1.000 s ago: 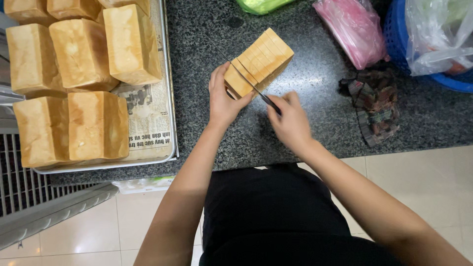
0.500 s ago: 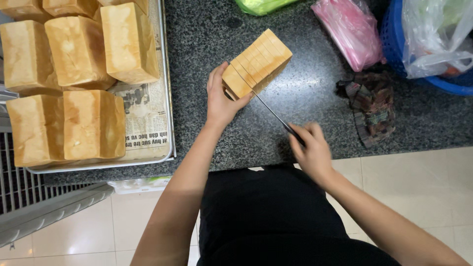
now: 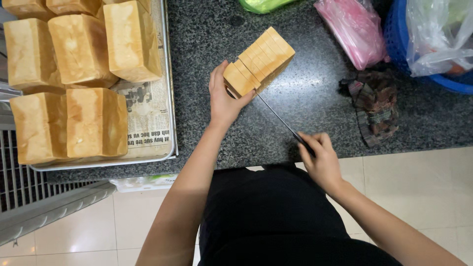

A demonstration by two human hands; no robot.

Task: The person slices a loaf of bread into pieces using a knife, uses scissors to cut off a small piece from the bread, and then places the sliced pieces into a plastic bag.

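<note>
**Tech 1:** Loaf (image 3: 259, 61) status: resting on dark speckled countertop (image 3: 305, 98), lying diagonally from 7 o'clock to 1 o'clock, cut into slices along whole visible length, slices pressed together.

**Tech 2:** Confirmed. Left hand (image 3: 224, 98) position?

**Tech 1:** Placed at 7 o'clock end of loaf. Fingers curled around end slice, thumb against near face; bracing, touching bread directly.

**Tech 2:** Right hand (image 3: 320, 157)?

**Tech 1:** Located at 5 o'clock from loaf, over counter edge. Closed firmly around dark handle of knife (image 3: 276, 116). Blade long and thin, pointing toward 10 o'clock, tip entering cut just behind end slice.

**Tech 2:** Surroundings?

**Tech 1:** At 9 o'clock from loaf: metal tray (image 3: 170, 123) lined with newspaper (image 3: 148, 123), carrying several whole uncut loaves (image 3: 93, 125). At 3 o'clock: crumpled dark cloth (image 3: 377, 106), well apart from bread. At 1 o'clock: pink plastic bag (image 3: 347, 29). At 2 o'clock, far corner: blue basket (image 3: 394, 34) containing clear plastic bag (image 3: 436, 34). At 12 o'clock: green item (image 3: 261, 5), cut off by frame edge, kind not discernible. Wire rack (image 3: 29, 192) below tray, at 8 o'clock.
</note>
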